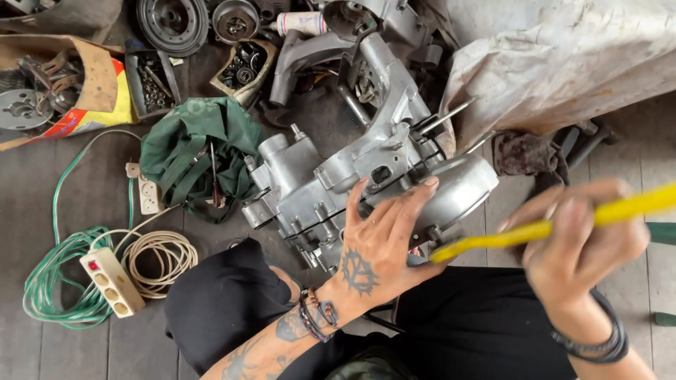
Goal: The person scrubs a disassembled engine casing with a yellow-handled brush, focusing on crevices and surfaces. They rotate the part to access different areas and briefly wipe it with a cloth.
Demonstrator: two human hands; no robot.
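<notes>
Engine casing (317, 183), cast grey metal: left hand (377, 243) splayed on it; right hand (581, 250) gripping yellow handle (563, 222).

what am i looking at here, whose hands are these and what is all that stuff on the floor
The single picture comes from a camera worn on a person's head, looking down at their own two hands. The left hand lies flat on a grey metal engine casing sitting on the wooden floor. The right hand, blurred, grips a yellow tool handle. Around them lie a green cloth bag, a coiled green cable, a white power strip and trays of small metal parts.
</notes>
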